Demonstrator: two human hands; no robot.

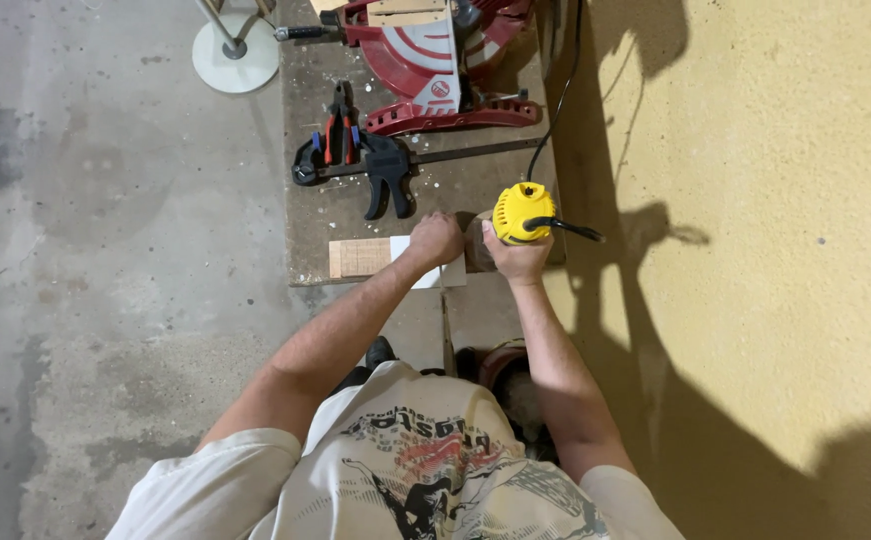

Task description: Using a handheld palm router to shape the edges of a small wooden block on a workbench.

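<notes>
Workbench [355, 215]: rt hand [517, 257] grips yellow router [522, 212].

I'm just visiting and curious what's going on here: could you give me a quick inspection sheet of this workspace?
Surface: worn, paint-speckled workbench against a yellow wall.
Job's things: yellow power tool, upright at the bench's near edge; pale wood piece beside it.
Clutter: black bar clamp, red-handled pliers, red mitre saw at the back.
Grips: right hand wrapped around the tool; left hand pressed down on the wood.
Cables: black cord running from the tool up the wall side.
Surroundings: stained concrete floor; white round stand base.
</notes>
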